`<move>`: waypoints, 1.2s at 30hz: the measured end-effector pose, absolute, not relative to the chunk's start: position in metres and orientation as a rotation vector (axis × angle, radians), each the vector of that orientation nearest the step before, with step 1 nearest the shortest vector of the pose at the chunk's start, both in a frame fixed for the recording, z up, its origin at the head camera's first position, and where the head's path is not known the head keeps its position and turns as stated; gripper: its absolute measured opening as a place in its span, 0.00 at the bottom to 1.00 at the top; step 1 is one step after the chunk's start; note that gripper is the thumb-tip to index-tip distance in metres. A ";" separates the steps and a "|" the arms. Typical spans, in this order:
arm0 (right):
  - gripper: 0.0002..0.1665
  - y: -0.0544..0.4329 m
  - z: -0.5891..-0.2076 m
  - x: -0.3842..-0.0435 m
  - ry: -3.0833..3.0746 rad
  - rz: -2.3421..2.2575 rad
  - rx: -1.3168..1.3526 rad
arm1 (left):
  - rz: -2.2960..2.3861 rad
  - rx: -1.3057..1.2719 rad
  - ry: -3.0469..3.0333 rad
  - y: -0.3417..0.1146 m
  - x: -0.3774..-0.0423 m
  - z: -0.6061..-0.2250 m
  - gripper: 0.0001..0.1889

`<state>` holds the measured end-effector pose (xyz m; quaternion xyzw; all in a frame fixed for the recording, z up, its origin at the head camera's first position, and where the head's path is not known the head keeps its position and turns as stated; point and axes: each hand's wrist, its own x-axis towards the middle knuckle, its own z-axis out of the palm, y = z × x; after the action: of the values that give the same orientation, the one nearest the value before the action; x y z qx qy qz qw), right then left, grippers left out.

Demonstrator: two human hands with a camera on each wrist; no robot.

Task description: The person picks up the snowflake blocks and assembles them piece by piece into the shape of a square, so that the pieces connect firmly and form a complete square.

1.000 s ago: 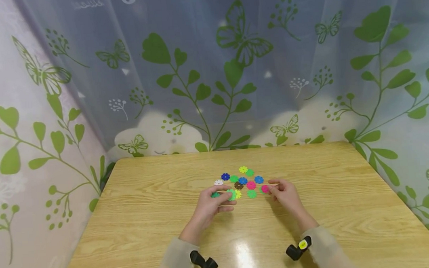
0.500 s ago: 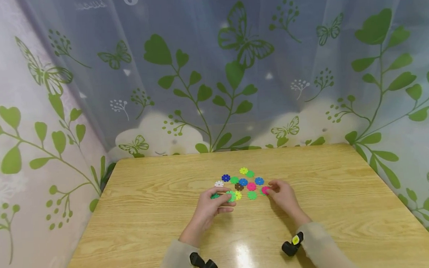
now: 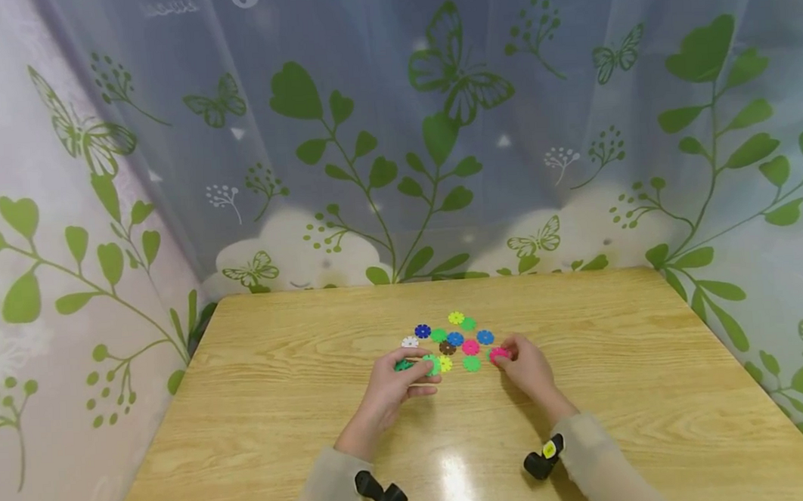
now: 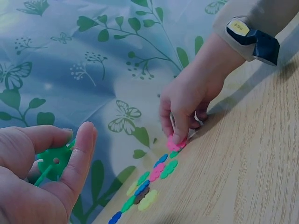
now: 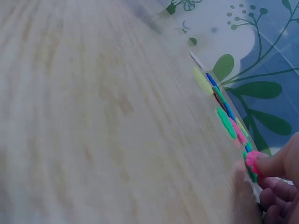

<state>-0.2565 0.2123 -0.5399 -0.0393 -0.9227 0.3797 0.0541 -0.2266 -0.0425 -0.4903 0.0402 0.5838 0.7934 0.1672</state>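
Observation:
My left hand (image 3: 389, 383) holds joined green snowflake discs (image 4: 52, 163) up between thumb and fingers; in the left wrist view one disc faces the camera and another crosses it edge-on. At the right end of the spread of discs, my right hand (image 3: 530, 366) pinches a pink snowflake disc (image 3: 499, 355) between thumb and fingers. A green disc (image 4: 174, 154) lies right under the pink one, partly covered by it. In the right wrist view the pinched pink disc (image 5: 252, 160) shows near the tabletop.
Several loose discs lie flat between the hands: a white disc (image 3: 410, 342), a dark blue disc (image 3: 422, 331), a brown disc (image 3: 447, 348), another pink disc (image 3: 471, 347) and a green disc (image 3: 472, 363). A patterned curtain (image 3: 368, 131) hangs behind the wooden table (image 3: 282, 438).
My right wrist has shifted slightly left and its fingers have closed in on the pink disc, which now lies more fully in view. The left hand stays put with its green discs.

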 end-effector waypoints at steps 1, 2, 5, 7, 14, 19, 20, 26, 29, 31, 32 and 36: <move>0.12 0.212 -0.540 -0.255 -2.777 1.184 -0.121 | 2.257 0.111 1.664 -0.042 -0.226 -0.490 0.22; 0.11 0.211 -0.541 -0.254 -2.749 1.213 -0.123 | 2.257 0.108 1.665 -0.042 -0.226 -0.490 0.22; 0.09 0.207 -0.541 -0.249 -2.655 1.304 -0.107 | 2.259 0.091 1.665 -0.042 -0.226 -0.490 0.21; 0.08 0.204 -0.539 -0.246 -2.598 1.368 -0.082 | 2.259 0.086 1.662 -0.042 -0.226 -0.490 0.20; 0.09 0.182 -0.527 -0.232 -2.387 1.662 0.032 | 2.252 0.091 1.658 -0.041 -0.226 -0.489 0.22; 0.10 0.168 -0.521 -0.224 -2.309 1.806 0.068 | 2.241 0.087 1.669 -0.040 -0.225 -0.488 0.21; 0.09 0.166 -0.519 -0.223 -2.297 1.822 0.078 | 2.240 0.085 1.670 -0.040 -0.224 -0.488 0.21; 0.08 0.153 -0.498 -0.211 -2.259 1.907 0.188 | 2.227 0.071 1.692 -0.040 -0.224 -0.489 0.19; 0.07 0.147 -0.485 -0.205 -2.273 1.904 0.249 | 2.214 0.072 1.695 -0.040 -0.225 -0.488 0.19; 0.07 0.145 -0.480 -0.202 -2.281 1.902 0.277 | 2.210 0.080 1.697 -0.040 -0.225 -0.488 0.19; 0.07 0.144 -0.479 -0.201 -2.280 1.902 0.296 | 2.210 0.080 1.693 -0.039 -0.225 -0.488 0.20; 0.07 0.140 -0.476 -0.199 -2.249 1.894 0.352 | 2.214 0.078 1.694 -0.038 -0.225 -0.488 0.20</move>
<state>-0.1993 0.1405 -0.4756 0.1183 -0.7564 0.6370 0.0900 -0.2250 -0.0383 -0.4879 0.0276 0.5981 0.7815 0.1754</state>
